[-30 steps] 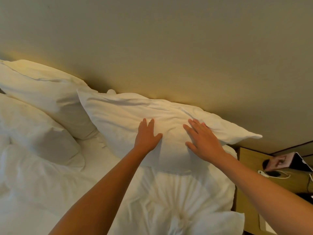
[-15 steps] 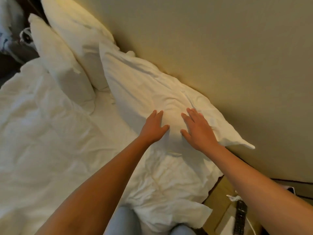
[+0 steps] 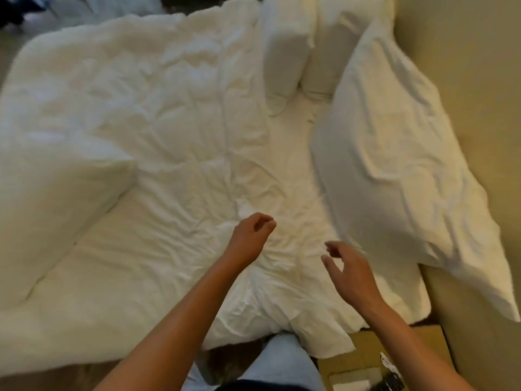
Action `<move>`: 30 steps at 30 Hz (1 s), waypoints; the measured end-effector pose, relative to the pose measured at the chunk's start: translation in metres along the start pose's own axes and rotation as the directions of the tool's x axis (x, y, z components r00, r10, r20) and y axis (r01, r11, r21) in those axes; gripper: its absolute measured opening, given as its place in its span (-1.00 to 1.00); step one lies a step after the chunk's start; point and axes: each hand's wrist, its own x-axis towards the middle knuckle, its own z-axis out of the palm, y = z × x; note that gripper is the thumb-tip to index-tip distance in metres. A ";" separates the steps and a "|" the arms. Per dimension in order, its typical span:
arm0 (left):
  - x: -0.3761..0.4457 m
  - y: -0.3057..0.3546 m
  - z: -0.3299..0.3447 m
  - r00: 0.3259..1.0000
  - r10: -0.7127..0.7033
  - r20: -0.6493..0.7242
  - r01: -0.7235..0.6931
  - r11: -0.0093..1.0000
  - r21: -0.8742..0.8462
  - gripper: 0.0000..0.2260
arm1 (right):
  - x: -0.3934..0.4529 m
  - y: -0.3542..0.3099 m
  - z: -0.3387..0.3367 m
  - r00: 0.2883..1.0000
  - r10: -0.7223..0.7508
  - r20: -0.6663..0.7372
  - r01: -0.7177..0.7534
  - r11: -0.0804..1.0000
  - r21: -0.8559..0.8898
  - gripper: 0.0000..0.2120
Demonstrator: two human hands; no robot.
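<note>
Both hands hover low in the centre of the frame over a rumpled white duvet [image 3: 158, 114], which covers most of the bed from the upper left down to the bottom edge. The left hand [image 3: 251, 238] sits just below the middle of the picture. Its fingers are loosely curled with the thumb close to the fingertips, and nothing is caught between them. Whether it brushes the cloth beneath cannot be told. The right hand [image 3: 349, 275] is a little lower and to the right, blurred, with its fingers relaxed and slightly spread, and it holds nothing. The two hands are apart, with creased duvet showing between them. Just to the right of the right hand lies a large white pillow [image 3: 394, 153], which runs slantwise from the upper right towards the lower right corner and leans against the beige wall [image 3: 465, 66]. Its lower edge is near the right hand but not touching it. At the top of the frame, two more pillows [image 3: 284, 49] stand side by side against the head of the bed, well apart from the hands. A wooden bedside table [image 3: 394, 345] shows at the lower right with a dark remote [image 3: 392, 383] on it. At the bottom centre, the person's knee in light blue cloth [image 3: 282, 359] presses against the bed's edge.
</note>
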 end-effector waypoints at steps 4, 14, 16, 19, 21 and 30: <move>-0.074 -0.069 -0.071 0.977 -0.126 -0.175 0.082 0.968 -0.238 -0.85 | -0.028 -0.056 0.074 0.976 -0.041 0.213 0.044 0.999 -0.006 -0.76; -0.270 -0.290 -0.217 0.846 -0.377 -0.378 0.133 0.834 -0.535 -0.88 | -0.112 -0.287 0.287 0.854 -0.281 0.437 0.280 0.958 0.068 -0.86; -0.306 -0.333 -0.243 0.812 -0.434 -0.391 0.146 0.799 -0.583 -0.88 | -0.135 -0.331 0.328 0.834 -0.305 0.460 0.299 0.950 0.088 -0.86; -0.353 -0.383 -0.278 0.750 -0.518 -0.412 0.153 0.741 -0.654 -0.88 | -0.167 -0.381 0.378 0.811 -0.336 0.479 0.328 0.939 0.104 -0.87; -0.374 -0.407 -0.298 0.719 -0.551 -0.424 0.154 0.721 -0.676 -0.87 | -0.183 -0.404 0.404 0.798 -0.342 0.496 0.339 0.935 0.099 -0.88; -0.339 -0.436 -0.404 0.741 -0.543 -0.396 0.124 0.689 -0.714 -0.85 | -0.182 -0.436 0.473 0.822 -0.221 0.525 0.276 0.961 -0.027 -0.90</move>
